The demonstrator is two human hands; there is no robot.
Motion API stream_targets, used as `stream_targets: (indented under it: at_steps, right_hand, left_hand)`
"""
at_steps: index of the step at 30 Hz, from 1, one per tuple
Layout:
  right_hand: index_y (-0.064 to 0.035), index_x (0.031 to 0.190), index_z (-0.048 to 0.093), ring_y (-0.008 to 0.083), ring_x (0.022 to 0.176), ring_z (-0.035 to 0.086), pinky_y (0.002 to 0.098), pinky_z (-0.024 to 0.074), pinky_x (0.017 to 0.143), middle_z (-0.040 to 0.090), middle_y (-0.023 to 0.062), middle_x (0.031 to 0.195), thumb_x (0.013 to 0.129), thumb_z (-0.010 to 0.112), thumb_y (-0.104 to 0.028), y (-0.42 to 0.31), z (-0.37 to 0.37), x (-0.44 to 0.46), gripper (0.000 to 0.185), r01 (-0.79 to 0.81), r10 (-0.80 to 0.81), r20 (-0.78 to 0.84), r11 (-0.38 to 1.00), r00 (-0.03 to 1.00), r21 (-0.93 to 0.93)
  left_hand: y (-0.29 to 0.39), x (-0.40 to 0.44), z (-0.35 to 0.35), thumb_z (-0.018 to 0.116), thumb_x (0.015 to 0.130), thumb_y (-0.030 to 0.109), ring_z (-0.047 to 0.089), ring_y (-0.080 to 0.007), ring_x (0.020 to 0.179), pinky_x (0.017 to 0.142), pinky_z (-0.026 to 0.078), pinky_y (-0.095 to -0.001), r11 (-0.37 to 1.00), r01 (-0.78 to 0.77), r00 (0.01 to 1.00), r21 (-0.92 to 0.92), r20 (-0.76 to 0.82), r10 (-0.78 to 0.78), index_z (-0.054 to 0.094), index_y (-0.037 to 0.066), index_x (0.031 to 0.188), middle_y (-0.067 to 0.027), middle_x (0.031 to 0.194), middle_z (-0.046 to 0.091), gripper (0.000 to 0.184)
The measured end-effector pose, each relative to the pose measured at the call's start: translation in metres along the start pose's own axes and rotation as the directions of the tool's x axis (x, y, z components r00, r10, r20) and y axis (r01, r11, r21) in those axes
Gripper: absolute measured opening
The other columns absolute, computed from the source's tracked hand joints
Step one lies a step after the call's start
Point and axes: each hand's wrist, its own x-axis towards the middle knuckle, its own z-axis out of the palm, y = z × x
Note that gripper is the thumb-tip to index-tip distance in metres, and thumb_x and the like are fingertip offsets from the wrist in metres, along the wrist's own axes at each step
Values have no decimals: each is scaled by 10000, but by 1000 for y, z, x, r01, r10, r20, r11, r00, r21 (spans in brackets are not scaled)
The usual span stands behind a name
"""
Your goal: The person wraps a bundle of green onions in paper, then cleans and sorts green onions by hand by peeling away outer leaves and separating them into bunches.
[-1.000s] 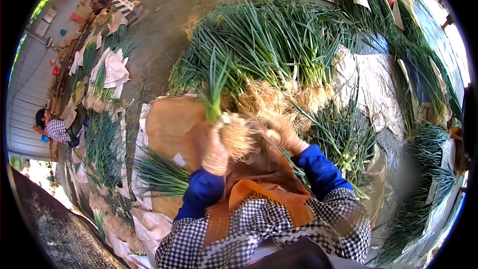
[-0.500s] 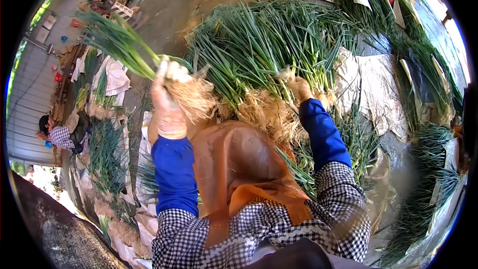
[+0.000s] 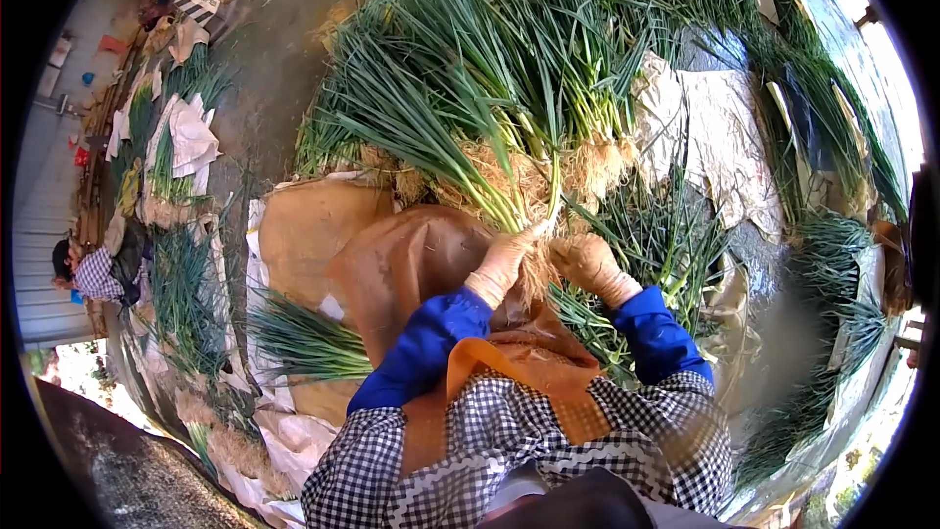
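Observation:
A small bunch of green onions (image 3: pixel 496 204) is gripped near the root end in my left hand (image 3: pixel 502 264), its long leaves pointing up and left. Pale stringy roots (image 3: pixel 534 274) hang below the grip. My right hand (image 3: pixel 590 264) is beside them, fingers curled against the roots and stalk ends; its fingertips are partly hidden. One separate pale stalk (image 3: pixel 555 186) runs down to the thumb of my left hand. Just beyond both hands spreads a large pile of green onions (image 3: pixel 490 59), roots towards me. A brown apron (image 3: pixel 421 245) covers my lap.
At my left, a smaller bundle of green onions (image 3: pixel 308 338) lies on a tan board (image 3: pixel 318 225). Loose stalks (image 3: pixel 656 235) lie to the right near a pale sack (image 3: pixel 729 137). More rows of onions (image 3: pixel 818 353) line the right side. Another person (image 3: pixel 93 269) sits far left.
My left hand has brought its bunch from the upper left to the middle, above my lap. My right hand has come from the pile down towards me, meeting the bunch at its roots.

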Motion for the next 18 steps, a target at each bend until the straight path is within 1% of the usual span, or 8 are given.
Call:
stream_targets:
  at_steps: [2,4,5,6,10,12,13,18]
  right_hand:
    - [-101,785,597,300,637,589,400,460,561,580,130,653,799,581,-281,2,0,-11,181,57,-62,106,997,992,56]
    - [-78,907,633,231,625,597,358,463,565,613,114,673,828,568,-392,12,-11,-16,331,-34,-61,187,885,980,464]
    - [-29,998,628,171,663,580,302,468,612,631,89,724,840,551,-451,18,-29,-12,457,-556,195,565,591,802,585]
    - [-1,1007,606,157,699,566,275,468,659,616,67,753,852,547,-426,47,-9,-15,456,-594,229,550,363,804,718]
    - [0,1004,578,102,717,539,246,452,657,604,33,781,868,558,-299,29,41,11,329,-334,468,218,179,856,926]
    - [10,953,592,102,701,551,245,457,652,608,35,755,866,561,-281,28,51,18,305,-306,524,65,388,849,870]
    - [-10,926,606,107,667,554,244,456,632,607,30,716,872,546,-262,19,48,19,265,-288,587,146,155,796,945]
    - [-21,985,606,118,720,561,245,458,642,611,54,814,887,513,-211,17,37,11,233,-243,627,-21,333,779,911]
  left_hand:
    - [-17,6,-1,681,754,121,590,-130,828,713,466,-235,999,-22,1000,40,-5,22,630,-14,958,-54,890,636,249]
    - [-16,-6,-2,679,728,71,599,-147,732,675,479,-268,993,99,993,66,52,-103,625,-48,926,-69,846,636,238]
    - [-16,-9,5,671,717,33,599,-153,727,655,481,-260,998,34,997,45,62,-37,625,-42,936,-73,835,637,236]
    - [-21,-11,6,671,717,33,599,-153,727,655,481,-260,998,37,997,50,64,-40,625,-42,936,-73,835,637,236]
    - [-43,-13,6,673,706,15,586,-143,694,619,478,-244,984,-167,985,57,-35,170,618,-23,934,-51,816,629,238]
    - [-45,-18,9,678,696,17,580,-134,701,626,474,-242,979,-200,971,31,-126,202,618,-15,914,-44,810,621,229]
    - [-47,-16,7,678,696,17,580,-134,701,626,474,-242,978,-204,971,36,-122,207,618,-15,914,-44,810,621,229]
    - [-50,-10,0,640,717,-8,597,-166,729,687,496,-262,979,-159,983,-131,-112,145,601,3,943,-66,877,617,229]
